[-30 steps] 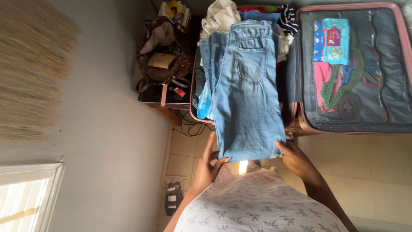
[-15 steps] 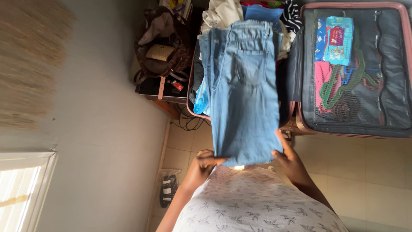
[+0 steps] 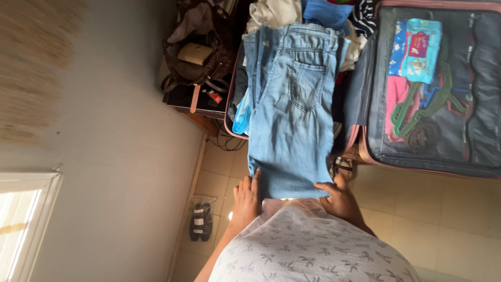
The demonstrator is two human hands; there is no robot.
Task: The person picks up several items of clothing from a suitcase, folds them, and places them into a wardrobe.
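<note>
Head view, jeans: a folded pair of light blue jeans is laid lengthwise over the packed half of an open suitcase, its near end hanging toward the person.
Head view, left hand: the left hand is held flat with fingers together against the near left corner of the denim.
Head view, right hand: the right hand is seen at the near right corner, fingers curled on the hem; a true pinch cannot be told.
Head view, handling: the denim is judged soft but fairly heavy, thick, not slippery, not fragile; it would flop if lifted from one point.
Head view, hold: the two near corners or the waistband are judged best.
Head view, surroundings: green hangers are seen behind the lid's mesh, a brown bag lies beside the suitcase, and dark shoes sit on the tiled floor.
</note>
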